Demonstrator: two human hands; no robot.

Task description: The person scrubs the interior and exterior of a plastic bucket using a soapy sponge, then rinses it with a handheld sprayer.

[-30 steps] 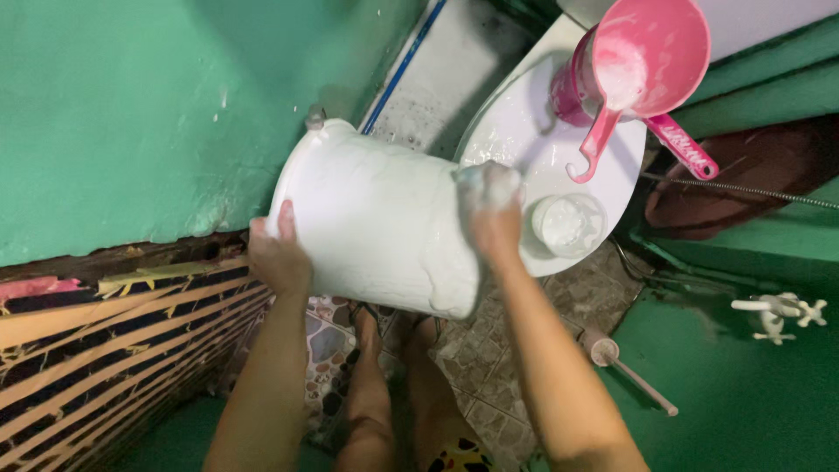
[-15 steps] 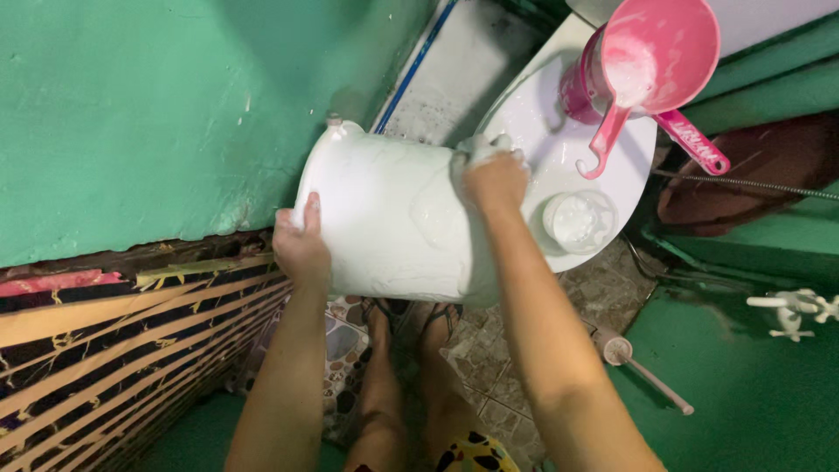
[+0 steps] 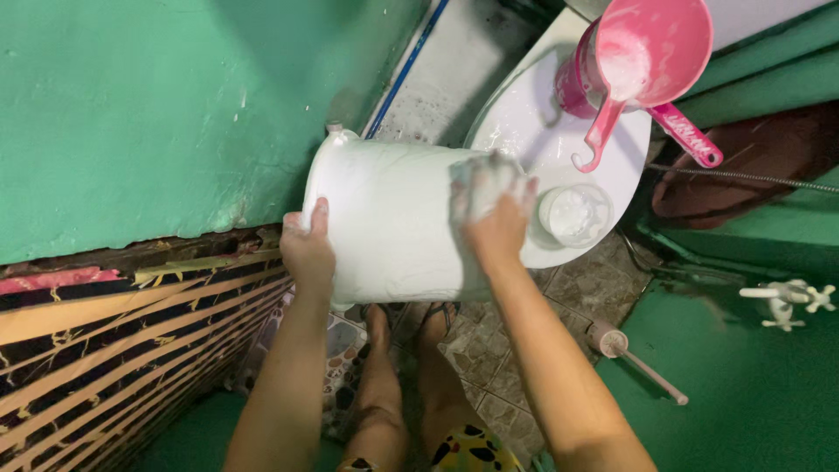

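Your left hand [image 3: 308, 249] grips the rim end of the white bucket [image 3: 393, 223], thumb laid over the outer wall and the other fingers curled out of sight around the edge, so the hand is closed on it. The bucket is tipped on its side and held in the air, its wall coated in soapy lather, rim end toward the green wall [image 3: 157, 114] and base end toward the white toilet lid [image 3: 533, 131]. Your right hand [image 3: 498, 223] presses flat on the bucket's base end with fingers spread over a soapy sponge [image 3: 481, 179]; the hand lies on the sponge more than clamps it, and how far the fingers wrap it cannot be told under the foam. Just beside the bucket's base end, a small clear cup [image 3: 574, 213] full of white foam stands on the lid. Farther past the bucket along the lid, a pink dipper [image 3: 651, 48] sits tilted with foam inside, its hooked handle hanging down over the lid. Below the bucket your bare legs and feet [image 3: 411, 328] stand on a patterned tile floor [image 3: 498, 358]. On the floor, off to the base side of the bucket and well apart from it, a brush with a thin handle [image 3: 634, 358] lies. A white tap [image 3: 782, 306] sticks out beyond that.
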